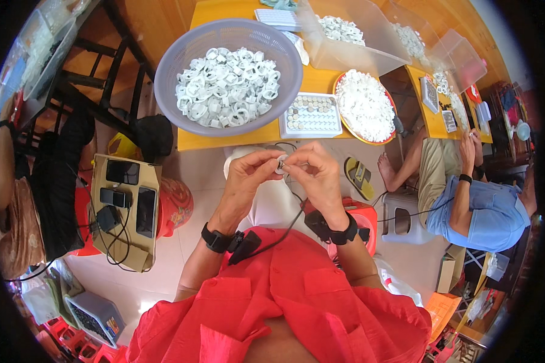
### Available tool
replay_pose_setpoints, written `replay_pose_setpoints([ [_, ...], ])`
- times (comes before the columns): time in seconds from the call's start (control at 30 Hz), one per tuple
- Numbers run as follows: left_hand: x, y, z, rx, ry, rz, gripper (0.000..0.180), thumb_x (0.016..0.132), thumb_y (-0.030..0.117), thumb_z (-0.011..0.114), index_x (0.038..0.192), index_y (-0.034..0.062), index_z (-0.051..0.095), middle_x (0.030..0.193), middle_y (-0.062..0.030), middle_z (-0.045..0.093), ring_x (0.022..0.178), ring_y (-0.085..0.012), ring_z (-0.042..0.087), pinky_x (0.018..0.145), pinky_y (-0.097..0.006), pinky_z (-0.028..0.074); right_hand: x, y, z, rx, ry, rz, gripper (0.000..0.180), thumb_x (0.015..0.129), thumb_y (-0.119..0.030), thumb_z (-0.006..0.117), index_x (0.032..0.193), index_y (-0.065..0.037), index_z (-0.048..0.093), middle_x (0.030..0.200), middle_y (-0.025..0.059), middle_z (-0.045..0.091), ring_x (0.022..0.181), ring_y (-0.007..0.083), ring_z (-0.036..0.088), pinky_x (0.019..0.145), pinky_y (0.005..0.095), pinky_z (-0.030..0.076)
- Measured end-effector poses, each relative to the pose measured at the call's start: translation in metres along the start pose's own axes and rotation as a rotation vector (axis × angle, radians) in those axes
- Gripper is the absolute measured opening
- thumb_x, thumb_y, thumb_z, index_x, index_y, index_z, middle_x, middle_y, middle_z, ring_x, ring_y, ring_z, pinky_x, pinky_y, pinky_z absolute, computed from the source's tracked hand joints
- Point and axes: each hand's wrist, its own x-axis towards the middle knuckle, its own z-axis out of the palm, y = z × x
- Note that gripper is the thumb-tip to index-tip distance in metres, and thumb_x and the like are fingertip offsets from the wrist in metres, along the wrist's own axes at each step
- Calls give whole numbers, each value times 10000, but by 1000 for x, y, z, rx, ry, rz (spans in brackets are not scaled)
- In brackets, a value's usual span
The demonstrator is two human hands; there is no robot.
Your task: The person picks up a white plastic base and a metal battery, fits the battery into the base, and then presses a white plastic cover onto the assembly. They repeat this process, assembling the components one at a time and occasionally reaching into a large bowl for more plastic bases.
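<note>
Above my lap, my left hand (248,172) pinches a small round white plastic part (281,164) between thumb and fingers. The fingers of my right hand (315,172) are closed on the same part from the other side. A small dark or metallic bit shows at its middle, too small to name. Just beyond my hands, a white tray (309,131) holds rows of small round metallic discs (312,104). A large grey-purple plastic basket (168,91), left of the tray, holds a heap of white plastic ring-shaped parts (227,88).
Right of the tray, a red-rimmed plate (395,121) bears heaped small white pieces. Clear bins (369,57) stand behind. A co-worker in a blue shirt (481,215) sits at right; another person sits at far left. A cardboard box (145,239) with phones and cables stands left.
</note>
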Motion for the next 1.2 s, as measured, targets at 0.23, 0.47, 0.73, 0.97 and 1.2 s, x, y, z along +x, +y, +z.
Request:
replay_pose_setpoints([
  [0.23,1,8,4,95,-57,25,209,855,75,563,1044,-4,606,955,-63,620,840,-113,586,738,-247,507,-1,2,-2,343,17,212,79,731,45,642,789,-7,630,800,20,563,687,63,538,571,195,436],
  [0.47,1,8,6,85,-74,8,212,861,74,554,1050,-9,603,947,-63,620,838,-116,586,744,-243,496,-1,6,-3,641,13,377,103,750,41,634,807,-12,566,747,30,610,652,57,548,576,186,427],
  [0.73,1,0,6,141,-52,38,186,848,69,566,1009,0,628,960,-66,614,836,-123,587,733,-257,504,-5,11,1,634,37,380,121,762,55,619,823,-13,540,743,35,613,679,69,575,610,186,455],
  [0.97,-3,7,13,189,-6,-10,203,864,95,546,1024,-16,603,962,-76,609,846,-128,587,731,-258,500,-10,14,7,679,76,281,127,775,56,610,853,-9,535,773,44,604,713,81,587,635,201,479],
  [1.2,-3,-4,8,91,20,-43,202,858,96,562,1026,-8,604,927,-67,612,830,-128,587,727,-252,500,-10,19,5,749,-4,309,119,776,54,606,848,8,522,792,32,581,707,80,579,627,200,475],
])
